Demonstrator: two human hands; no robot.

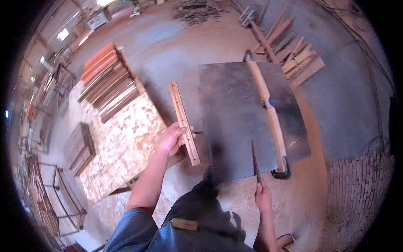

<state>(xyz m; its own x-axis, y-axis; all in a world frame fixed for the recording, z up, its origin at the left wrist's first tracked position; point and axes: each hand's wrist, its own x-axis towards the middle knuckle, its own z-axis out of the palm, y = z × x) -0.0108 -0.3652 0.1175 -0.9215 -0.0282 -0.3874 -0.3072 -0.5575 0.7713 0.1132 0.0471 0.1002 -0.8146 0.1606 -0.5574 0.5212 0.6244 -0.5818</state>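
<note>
My left hand [173,138] grips a narrow, grooved wooden strip [179,105] with small dark holes along it. The strip is held up in the gap between two work tables, tilted with its far end to the left. In my right hand [263,196] is a long, dark, tapered file [255,161], gripped at its near end and pointing away from me over the dark metal table [231,96]. To the right of the file, a long wooden bar [275,130] lies across that table, with black clamp-like ends [282,171] at the table's edges.
Left of me stands a speckled board table [130,138] bearing a stack of orange and brown wooden strips [111,80] and a brown wooden block [79,149]. Wood offcuts [302,63] lie beyond the metal table. Bricks [357,189] are stacked at right, a metal rack [58,193] at left.
</note>
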